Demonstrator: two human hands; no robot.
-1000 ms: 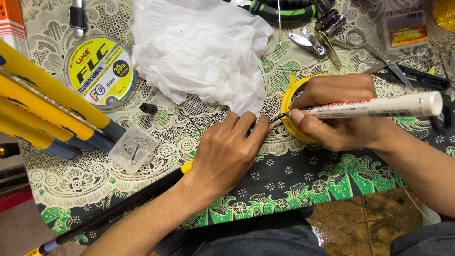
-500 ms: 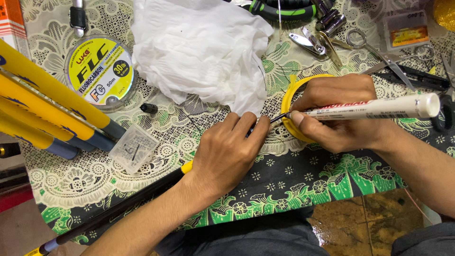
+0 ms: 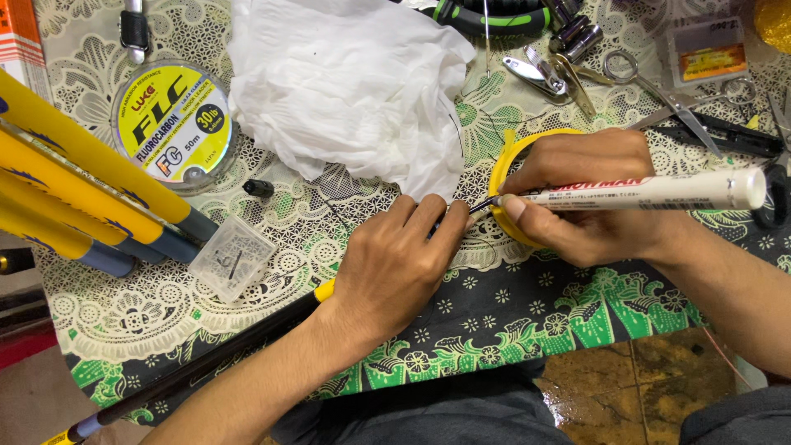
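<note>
My right hand [image 3: 585,202] holds a white marker pen [image 3: 651,192] sideways, tip pointing left at the thin end of a rod. My left hand [image 3: 395,264] lies palm down on a long black rod [image 3: 206,363] with a yellow band, its fingertips pinching the rod's thin end right at the pen tip. A yellow tape roll [image 3: 504,177] sits under my right hand, mostly hidden by it. Crumpled white tissue [image 3: 346,86] lies just above both hands.
Yellow and blue rod sections [image 3: 82,198] lie at the left beside a round spool of fishing line [image 3: 173,124] and a small clear plastic box [image 3: 233,257]. Nail clippers [image 3: 540,74], scissors [image 3: 659,86] and pliers [image 3: 486,16] lie along the far edge of the patterned cloth [image 3: 535,330].
</note>
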